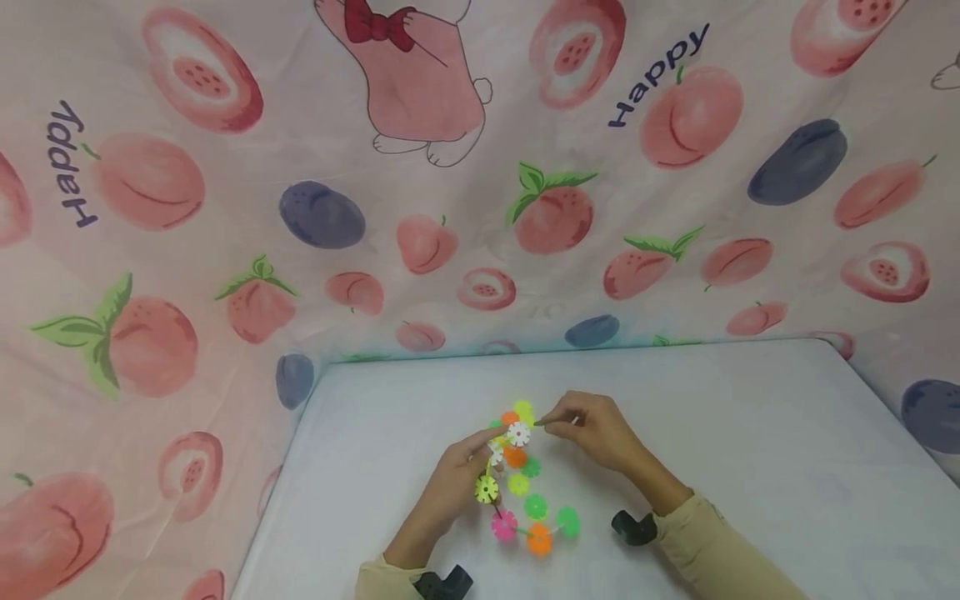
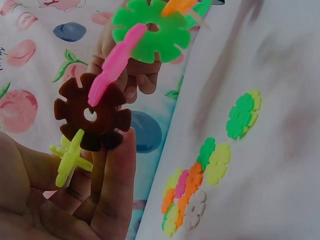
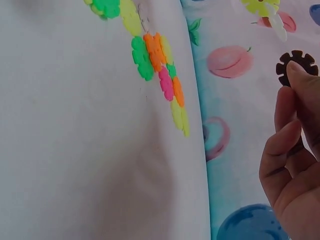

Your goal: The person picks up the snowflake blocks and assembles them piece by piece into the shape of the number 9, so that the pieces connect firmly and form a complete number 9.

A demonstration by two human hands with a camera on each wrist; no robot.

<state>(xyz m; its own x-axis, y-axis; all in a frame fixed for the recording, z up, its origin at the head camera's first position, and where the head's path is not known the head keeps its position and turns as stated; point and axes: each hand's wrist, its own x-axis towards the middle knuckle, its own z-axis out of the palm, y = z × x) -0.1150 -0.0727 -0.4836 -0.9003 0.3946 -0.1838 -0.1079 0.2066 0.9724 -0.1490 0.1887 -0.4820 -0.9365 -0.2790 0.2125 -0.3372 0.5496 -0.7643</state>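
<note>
My left hand [image 1: 452, 479] holds a chain of colourful notched plastic discs. In the left wrist view the chain runs from a yellow disc [image 2: 70, 157] between thumb and fingers, through a dark brown disc [image 2: 102, 132] and a pink disc [image 2: 117, 62], to a green disc [image 2: 167, 45]. The head view shows its lower end curving past a pink disc [image 1: 504, 525] and an orange disc [image 1: 539, 540]. Thumb and index finger of my right hand [image 1: 596, 425] pinch a single dark notched disc [image 3: 297, 56], close to the white disc [image 1: 518, 433] by the left fingertips.
Loose notched discs lie flat on the white table, among them a green disc [image 2: 239, 117] with a yellow one under it and a grey-white disc [image 2: 196, 210] in a cluster. A fruit-patterned cloth [image 1: 465, 200] hangs behind the table [image 1: 712, 417] and at its left side.
</note>
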